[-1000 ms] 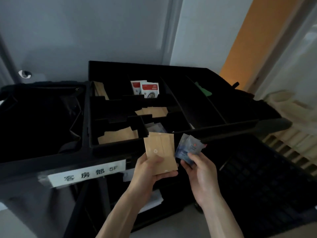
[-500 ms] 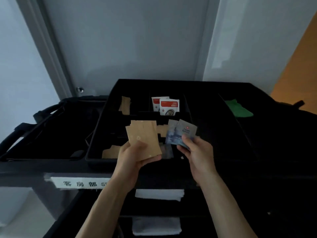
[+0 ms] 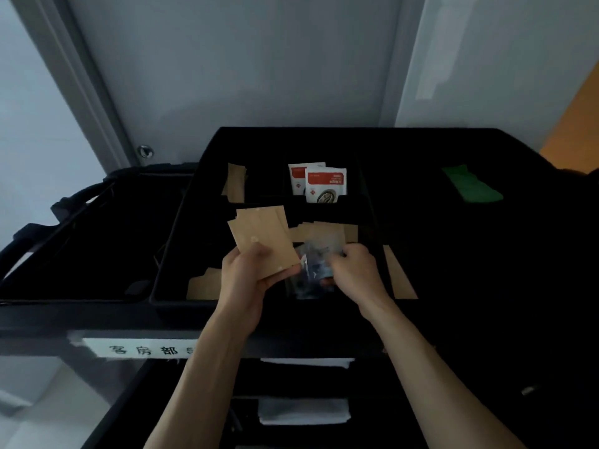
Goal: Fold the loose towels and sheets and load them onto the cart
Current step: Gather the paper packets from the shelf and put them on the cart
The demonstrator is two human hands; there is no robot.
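The label (image 3: 142,350) on my cart's front rail is half covered by my left forearm; only its first characters read. The blue sachets (image 3: 312,270) under my right hand (image 3: 355,273) are motion-blurred, print illegible. Whether those fingers still pinch them, I cannot tell. Folded white linen (image 3: 303,411) on the lower shelf sits in shadow, edges indistinct.

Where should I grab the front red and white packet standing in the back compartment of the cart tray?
Pinch the top edge of the front red and white packet, coming straight down from above. It stands nearly upright with its lower part hidden behind the divider, and another packet leans close behind, so only the top edge looks free.
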